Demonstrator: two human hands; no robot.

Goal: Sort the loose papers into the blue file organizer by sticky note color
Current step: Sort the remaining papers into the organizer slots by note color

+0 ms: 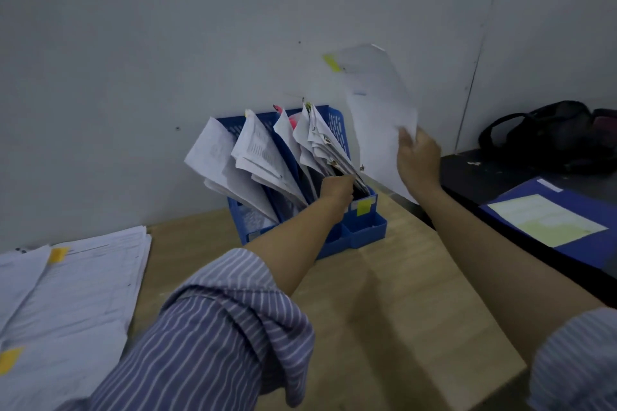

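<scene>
The blue file organizer (364, 230) stands against the wall at the back of the wooden table, its slots stuffed with leaning papers. A yellow sticky note (364, 207) marks its rightmost front. My left hand (337, 188) reaches into the right slot and grips the papers (320, 140) there, holding them leftward. My right hand (417, 157) pinches a white sheet (377, 110) by its lower edge, upright above and right of the organizer. That sheet carries a yellow sticky note (332, 62) at its top left corner. A pink tab (293, 122) shows among the middle papers.
A pile of loose papers (73, 304) with yellow sticky notes lies at the table's left. To the right, a dark counter holds a blue folder (567, 210) with a pale sheet on it and a black bag (551, 133). The wall is close behind.
</scene>
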